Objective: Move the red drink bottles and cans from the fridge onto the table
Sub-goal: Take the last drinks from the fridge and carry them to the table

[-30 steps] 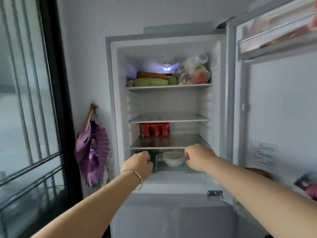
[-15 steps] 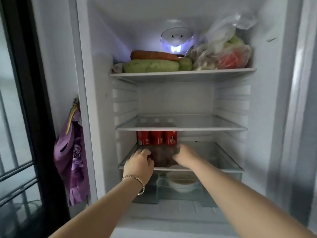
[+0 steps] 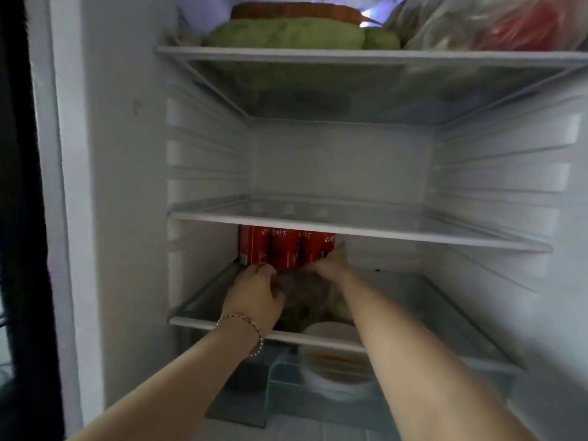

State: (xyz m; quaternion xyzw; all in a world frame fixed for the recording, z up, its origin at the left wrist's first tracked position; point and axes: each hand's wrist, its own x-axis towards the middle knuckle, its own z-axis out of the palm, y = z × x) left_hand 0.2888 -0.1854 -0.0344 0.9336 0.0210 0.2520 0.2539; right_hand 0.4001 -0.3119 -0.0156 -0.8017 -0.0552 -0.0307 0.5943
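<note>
Three red cans stand side by side at the back left of the lower glass shelf, under the middle shelf. My left hand, with a bead bracelet at the wrist, reaches in, and its bent fingertips touch the foot of the left can. My right hand lies against the right can, one digit up along its right side and the others over its lower front. No red bottles are in view.
The top shelf holds green vegetables and a plastic bag of produce. Below the lower shelf a white bowl sits in a clear drawer. A dark window frame runs down the left edge.
I have moved closer to the fridge. Both hands have gone from the shelf's front edge deep to the back, reaching the cans.
</note>
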